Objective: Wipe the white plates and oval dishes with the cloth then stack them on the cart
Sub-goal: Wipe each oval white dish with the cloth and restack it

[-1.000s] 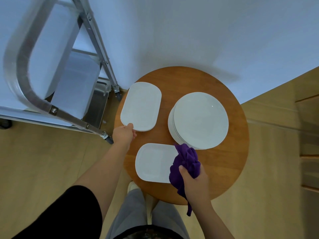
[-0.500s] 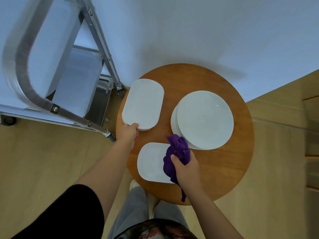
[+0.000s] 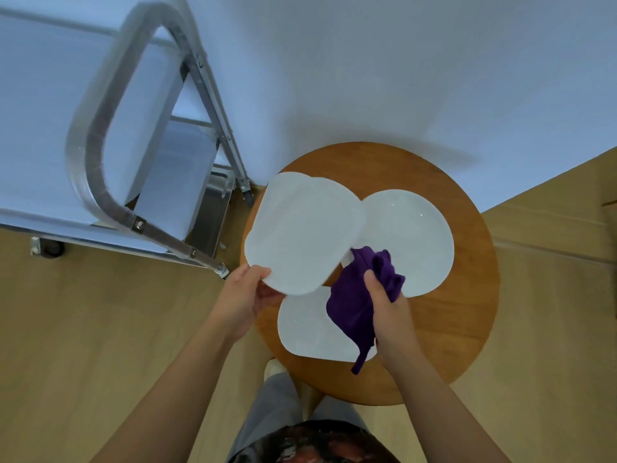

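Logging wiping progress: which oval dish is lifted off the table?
The oval dish gripped at its near edge by the left hand; the other oval dish lies flat on the table, under the purple cloth.

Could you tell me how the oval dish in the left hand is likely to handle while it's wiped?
The oval dish looks rigid, glazed, probably slippery. The left hand pinches only its near edge, so it may tilt under the cloth. Likely breakable if dropped.

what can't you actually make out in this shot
Head view only:
- Round plates: how many are stacked, since the lifted oval dish and purple cloth cover their left edge.
- Left hand: its fingers under the dish.
- Cart: its shelves, cut off by the frame's edge.
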